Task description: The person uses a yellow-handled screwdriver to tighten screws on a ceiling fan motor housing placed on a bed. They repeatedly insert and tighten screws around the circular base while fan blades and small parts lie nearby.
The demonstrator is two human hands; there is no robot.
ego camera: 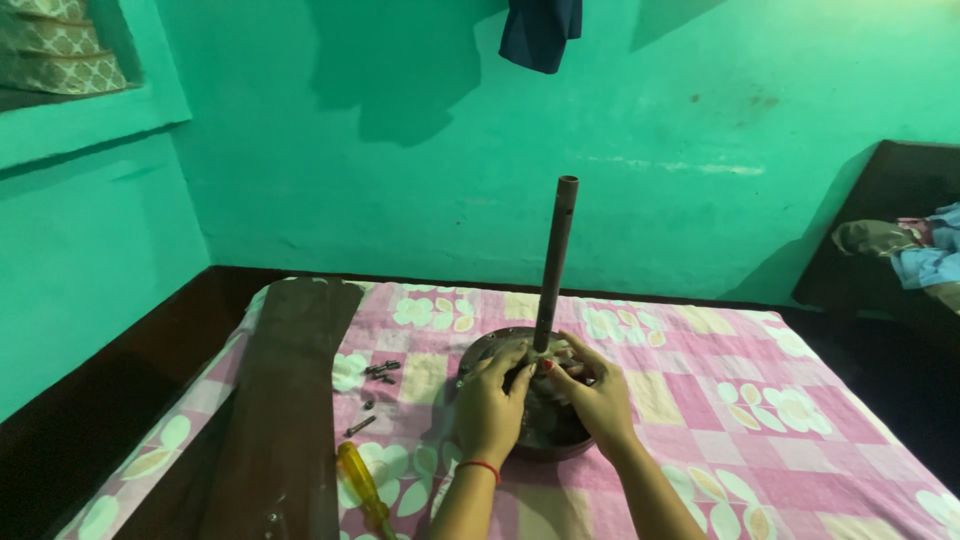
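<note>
We have both hands on the fan motor (530,425), which sits on the bed (760,420). Our left hand (490,405) and right hand (597,395) pinch closed around the base of its upright rod (553,265). Screws (381,370), a screwdriver (362,485) and fan blades (285,400) lie to the left.

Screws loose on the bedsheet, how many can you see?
About 4: two or three clustered screws just right of the brown fan blade, one below them, one nearer the yellow screwdriver. Small and dark; others may be hidden.
</note>
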